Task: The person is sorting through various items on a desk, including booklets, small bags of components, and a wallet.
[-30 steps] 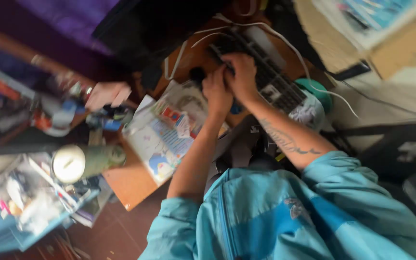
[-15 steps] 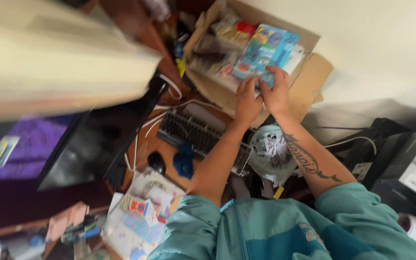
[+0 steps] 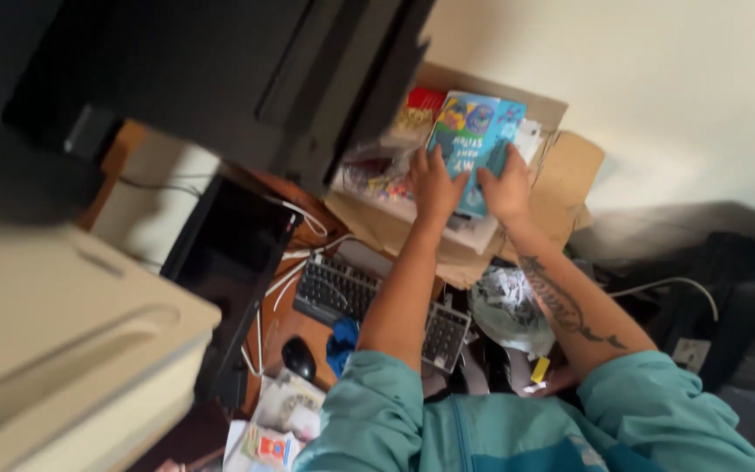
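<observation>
Both my hands hold a blue book with a colourful cover (image 3: 474, 140) over an open cardboard box (image 3: 570, 166). My left hand (image 3: 434, 188) grips its left edge and my right hand (image 3: 507, 188) grips its lower right edge. The box holds several papers and packets, partly hidden under the book. My forearms reach out from teal sleeves; the right one bears a tattoo.
A dark keyboard (image 3: 342, 293) with white cables lies on the wooden desk (image 3: 286, 328), beside a black mouse (image 3: 298, 357), a blue cloth (image 3: 341, 336) and a dark monitor (image 3: 229, 253). A bin of crumpled paper (image 3: 509, 301) sits right. Black and cream furniture (image 3: 72, 323) looms left.
My hands left the keyboard, reached up to the box and took hold of the blue book. The view swung upward, and the book is now lifted slightly higher.
</observation>
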